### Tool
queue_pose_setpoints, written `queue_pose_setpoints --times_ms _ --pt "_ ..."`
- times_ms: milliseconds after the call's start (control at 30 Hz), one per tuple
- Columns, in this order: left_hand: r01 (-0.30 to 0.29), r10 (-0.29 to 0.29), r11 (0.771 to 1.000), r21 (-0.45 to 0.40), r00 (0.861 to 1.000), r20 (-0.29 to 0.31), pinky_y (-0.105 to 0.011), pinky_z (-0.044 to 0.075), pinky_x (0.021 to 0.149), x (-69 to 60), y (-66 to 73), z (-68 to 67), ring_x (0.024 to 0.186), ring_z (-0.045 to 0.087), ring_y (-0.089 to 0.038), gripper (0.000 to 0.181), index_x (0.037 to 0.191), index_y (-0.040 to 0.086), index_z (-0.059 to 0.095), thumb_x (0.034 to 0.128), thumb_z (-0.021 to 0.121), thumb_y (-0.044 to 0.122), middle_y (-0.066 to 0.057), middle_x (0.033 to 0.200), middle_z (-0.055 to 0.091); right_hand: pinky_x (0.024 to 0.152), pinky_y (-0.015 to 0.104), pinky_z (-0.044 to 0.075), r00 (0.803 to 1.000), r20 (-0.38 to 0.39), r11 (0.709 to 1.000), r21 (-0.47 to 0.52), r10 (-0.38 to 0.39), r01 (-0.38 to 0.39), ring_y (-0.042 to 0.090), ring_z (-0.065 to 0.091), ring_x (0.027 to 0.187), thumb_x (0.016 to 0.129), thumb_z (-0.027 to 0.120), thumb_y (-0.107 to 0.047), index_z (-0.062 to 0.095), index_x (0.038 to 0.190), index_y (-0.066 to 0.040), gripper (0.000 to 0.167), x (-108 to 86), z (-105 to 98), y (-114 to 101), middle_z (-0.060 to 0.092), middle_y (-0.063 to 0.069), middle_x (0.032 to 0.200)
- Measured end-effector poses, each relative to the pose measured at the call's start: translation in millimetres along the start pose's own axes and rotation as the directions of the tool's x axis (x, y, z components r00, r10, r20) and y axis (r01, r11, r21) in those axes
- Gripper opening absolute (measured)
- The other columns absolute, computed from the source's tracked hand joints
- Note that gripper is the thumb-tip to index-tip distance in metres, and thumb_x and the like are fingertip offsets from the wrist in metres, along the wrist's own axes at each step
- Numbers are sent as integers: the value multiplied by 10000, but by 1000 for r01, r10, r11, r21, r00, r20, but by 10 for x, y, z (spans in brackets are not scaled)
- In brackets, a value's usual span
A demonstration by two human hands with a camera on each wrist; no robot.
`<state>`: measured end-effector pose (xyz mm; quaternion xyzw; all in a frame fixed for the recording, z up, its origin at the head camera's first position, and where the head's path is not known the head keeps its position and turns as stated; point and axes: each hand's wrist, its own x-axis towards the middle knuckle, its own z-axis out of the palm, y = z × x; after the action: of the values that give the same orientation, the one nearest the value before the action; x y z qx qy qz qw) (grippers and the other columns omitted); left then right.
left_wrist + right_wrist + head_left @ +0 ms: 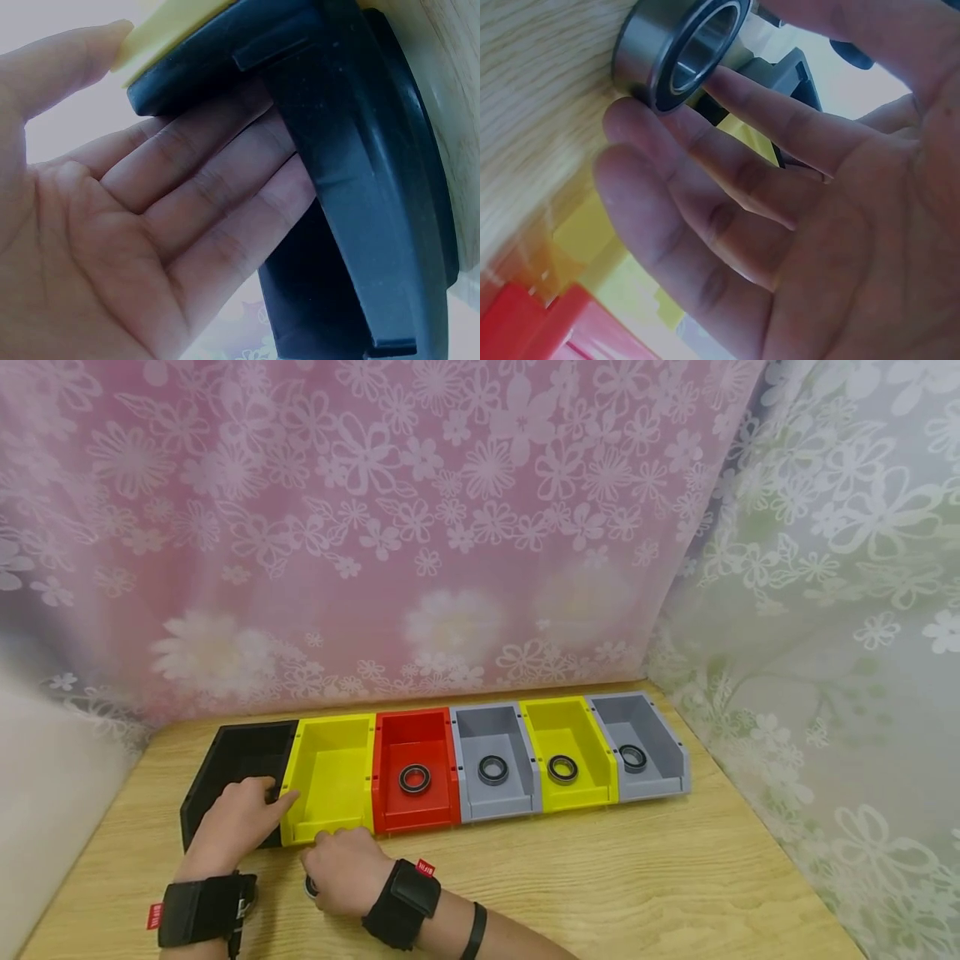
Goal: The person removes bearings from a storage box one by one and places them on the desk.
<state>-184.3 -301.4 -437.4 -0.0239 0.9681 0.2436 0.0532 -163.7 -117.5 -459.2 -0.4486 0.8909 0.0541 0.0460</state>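
My left hand (238, 820) reaches over the front of the black bin (247, 747), fingers inside it and thumb by the neighbouring yellow bin (330, 760). In the left wrist view, the fingers of the left hand (161, 202) extend behind the black wall (352, 172), which hides their tips; nothing is seen in the palm. My right hand (348, 870) is low in front of the yellow bin, with a bearing (311, 887) at its fingertips. In the right wrist view, the fingers of the right hand (780, 202) curl against the bearing (641, 60); the thumb tip is out of frame.
To the right stand a red bin (416, 735), a grey bin (487, 727), a second yellow bin (562, 727) and another grey bin (637, 722), each with a bearing inside. The row sits on a wooden table (600, 885), with a pink floral curtain (450, 527) behind.
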Motion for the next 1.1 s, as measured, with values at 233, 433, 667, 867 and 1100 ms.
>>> queue_pose_setpoints --times_ms 233,433,667,867,1100 --pt "8 -8 1000 10 1000 0 -352 477 587 -8 2 -9 642 626 -199 641 1306 -226 531 1017 643 335 -270 933 690 596 239 415 999 34 989 150 4 -9 28 496 695 897 789 -394 729 1157 -315 279 9 -92 94 584 -144 870" --pt "4 -4 1000 6 1000 -11 -335 428 544 -15 1 10 554 559 -193 632 1300 -227 530 1011 653 321 -99 682 583 582 186 408 1000 -30 969 249 6 1 -10 541 743 923 775 -394 727 1252 -293 347 -55 -275 251 651 -164 971" --pt "-4 4 1000 19 1000 -18 -370 490 595 6 6 16 597 605 -201 630 1280 -241 533 1015 651 318 -176 771 649 574 132 412 988 -142 953 304 67 -21 -15 599 819 941 755 -404 717 1299 -261 388 -202 -455 483 709 -132 1133" --pt "8 -7 1000 17 1000 -11 -363 462 575 -9 47 6 597 594 -205 623 1300 -234 526 1021 644 310 -141 743 627 563 137 428 967 -189 916 392 170 -84 31 591 781 959 743 -359 713 1292 -205 368 -311 -566 747 728 -77 1111" --pt "-6 7 999 33 999 -35 -375 480 579 -31 61 -12 629 610 -214 618 1316 -219 529 1019 650 308 -239 893 678 578 181 461 935 -219 855 499 279 -138 89 611 830 981 721 -298 701 1312 -146 364 -439 -623 1078 727 3 1165"
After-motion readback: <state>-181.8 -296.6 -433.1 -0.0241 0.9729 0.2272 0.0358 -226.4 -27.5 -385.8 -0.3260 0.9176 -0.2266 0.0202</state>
